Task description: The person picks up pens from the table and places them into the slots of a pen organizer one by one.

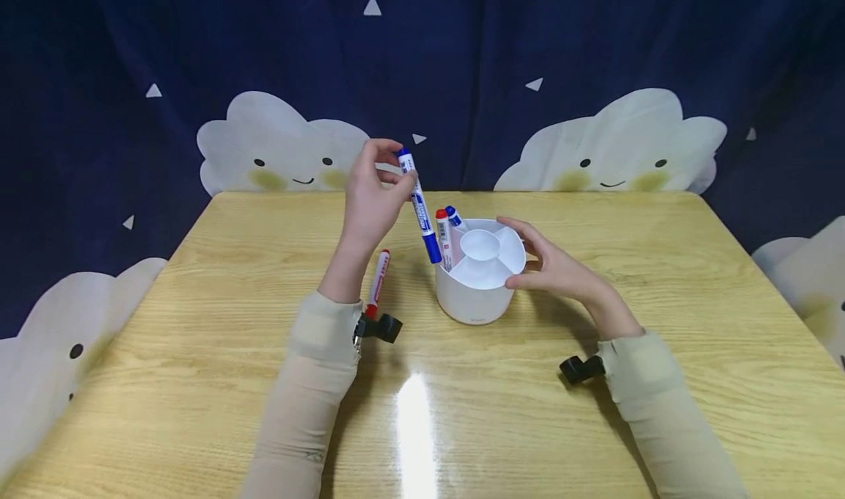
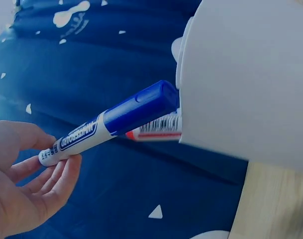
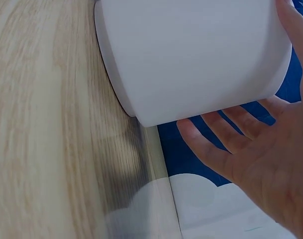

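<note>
Left hand: raised, thumb and fingers pinching the upper end of a blue whiteboard marker. Red marker: one, lying on the wooden table beside the left wrist. Blue whiteboard marker: tilted, blue cap downward, at the holder's left rim; contact cannot be told. Upright red marker and second blue marker: standing in the holder's left part. White divided holder: upright on the table. Right hand: thumb and fingers gripping the holder's right side.
</note>
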Available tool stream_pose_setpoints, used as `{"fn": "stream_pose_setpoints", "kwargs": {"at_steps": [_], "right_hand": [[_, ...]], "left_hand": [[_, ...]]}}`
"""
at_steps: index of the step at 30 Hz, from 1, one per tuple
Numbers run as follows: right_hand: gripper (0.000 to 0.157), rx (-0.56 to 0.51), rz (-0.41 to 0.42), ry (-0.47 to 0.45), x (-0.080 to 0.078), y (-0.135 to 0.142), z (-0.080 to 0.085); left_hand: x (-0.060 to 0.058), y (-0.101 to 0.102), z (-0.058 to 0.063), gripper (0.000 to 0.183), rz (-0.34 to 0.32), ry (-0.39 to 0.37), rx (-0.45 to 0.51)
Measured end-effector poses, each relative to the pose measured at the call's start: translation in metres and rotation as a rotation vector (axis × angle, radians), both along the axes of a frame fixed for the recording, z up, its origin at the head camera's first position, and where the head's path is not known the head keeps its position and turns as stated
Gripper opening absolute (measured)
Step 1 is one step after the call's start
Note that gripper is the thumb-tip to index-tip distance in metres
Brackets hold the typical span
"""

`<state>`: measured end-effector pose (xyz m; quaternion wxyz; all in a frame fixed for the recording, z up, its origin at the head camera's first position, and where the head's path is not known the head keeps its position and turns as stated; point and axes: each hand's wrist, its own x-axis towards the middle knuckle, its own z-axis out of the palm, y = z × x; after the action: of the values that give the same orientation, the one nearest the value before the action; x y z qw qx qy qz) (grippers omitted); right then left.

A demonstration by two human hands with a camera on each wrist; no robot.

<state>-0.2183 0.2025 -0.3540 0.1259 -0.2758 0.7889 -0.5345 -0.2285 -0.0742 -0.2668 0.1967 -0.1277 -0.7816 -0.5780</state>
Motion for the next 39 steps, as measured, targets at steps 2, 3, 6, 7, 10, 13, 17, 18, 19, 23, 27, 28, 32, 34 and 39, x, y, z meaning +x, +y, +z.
{"fn": "stream_pose_setpoints", "kwargs": {"at_steps": [2,3,6,7,10,13,17,18,19,23,27,28,32,34,39], "right_hand": [[0.089,0.006,-0.003,0.002,0.0,0.001,0.001],[0.088,0.008,-0.005,0.004,0.0,0.002,0.001],[0.089,0.007,-0.006,0.004,0.0,0.002,0.002],[0.089,0.006,-0.005,0.001,0.0,0.002,0.002],[0.089,0.001,0.004,-0.01,0.0,0.002,0.002],[0.089,-0.003,0.016,-0.021,0.0,0.003,0.002],[0.089,-0.005,0.027,-0.022,0.0,0.005,0.0],[0.089,-0.006,0.028,-0.021,0.0,0.005,-0.001],[0.089,-0.004,0.027,-0.019,0.0,0.005,-0.001],[0.088,-0.02,0.028,-0.018,-0.001,0.005,-0.003],[0.087,-0.03,0.028,-0.025,-0.001,0.004,-0.003],[0.087,-0.029,0.028,-0.027,-0.001,0.003,-0.003],[0.087,-0.025,0.029,-0.03,0.0,0.002,-0.002],[0.087,-0.027,0.029,-0.03,0.0,0.002,-0.002],[0.087,-0.032,0.034,-0.028,0.0,0.002,-0.003]], "left_hand": [[0.0,0.005,0.002,0.035,0.003,0.03,0.008],[0.0,0.008,0.002,0.035,0.008,0.046,0.009],[0.0,0.016,0.004,0.036,0.022,0.086,0.022],[0.0,0.019,0.005,0.036,0.028,0.094,0.026],[0.001,0.027,0.005,0.036,0.031,0.104,0.047],[0.003,0.035,0.003,0.037,0.019,0.114,0.058],[0.006,0.045,0.0,0.037,-0.006,0.142,0.084],[0.006,0.047,0.0,0.037,-0.015,0.149,0.093],[0.006,0.049,0.0,0.037,-0.024,0.159,0.102],[0.007,0.056,0.001,0.037,-0.061,0.195,0.119],[0.007,0.063,-0.001,0.036,-0.08,0.221,0.102],[0.007,0.065,-0.002,0.036,-0.085,0.225,0.095],[0.008,0.069,-0.008,0.035,-0.113,0.239,0.062],[0.008,0.07,-0.009,0.034,-0.137,0.252,0.036],[0.006,0.074,-0.012,0.023,-0.214,0.286,-0.033]]}}
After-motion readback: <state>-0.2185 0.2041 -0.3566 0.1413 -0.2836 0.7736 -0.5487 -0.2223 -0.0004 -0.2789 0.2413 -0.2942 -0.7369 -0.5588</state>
